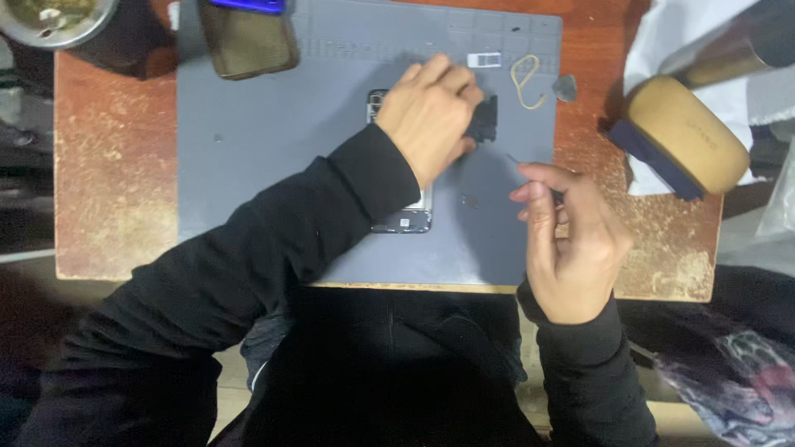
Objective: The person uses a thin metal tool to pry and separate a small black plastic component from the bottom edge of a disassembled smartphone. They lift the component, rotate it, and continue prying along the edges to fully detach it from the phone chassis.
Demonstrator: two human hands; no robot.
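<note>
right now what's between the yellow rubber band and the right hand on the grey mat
In the head view, bare grey mat lies between the yellow rubber band and the right hand, crossed only by its thin tool tip.

Your grey mat looks like matt, smooth rubber, and the wooden table under it is worn rough, its reddish finish flaking. Sleeves are soft black cloth. At the table's right edge, that tan case looks leathery.

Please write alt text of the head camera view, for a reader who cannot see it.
Over a grey work mat, the left hand holds a small black part above an opened phone, while the right hand holds a thin metal tool. A yellow rubber band lies nearby.
</note>
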